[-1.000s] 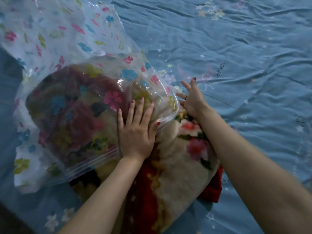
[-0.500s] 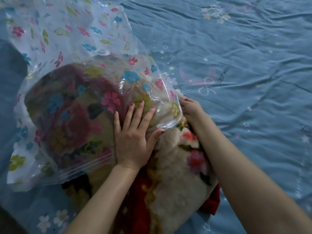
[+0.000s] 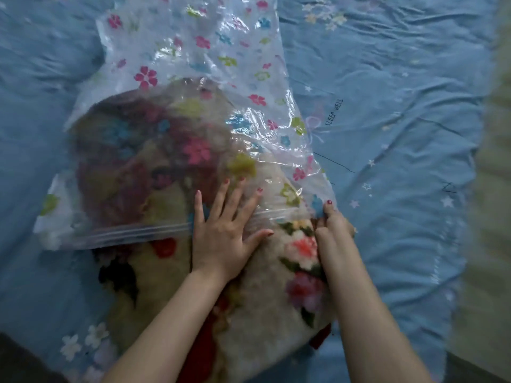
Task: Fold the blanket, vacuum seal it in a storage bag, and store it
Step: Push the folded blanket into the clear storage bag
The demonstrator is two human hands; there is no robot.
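On the blue bedsheet [image 3: 401, 78], toward its near edge, the folded blanket [image 3: 265, 305] lies half inside the flowered storage bag [image 3: 193, 51], its long axis running away from the person. Her left hand [image 3: 221, 230] presses flat, fingers spread, across the bag's mouth. Her right hand [image 3: 331, 225], nearer the bag's right corner, pinches that edge, likely to draw it toward her over the blanket.

A bed [image 3: 401, 78] spread with a wrinkled blue sheet printed with small stars, white flowers and the words "SLEEP WELL" carries everything. Directly on it lies a clear flower-printed storage bag [image 3: 193, 51], its far end flat, and a folded floral fleece blanket [image 3: 276, 313] partly inside the bag's open mouth.
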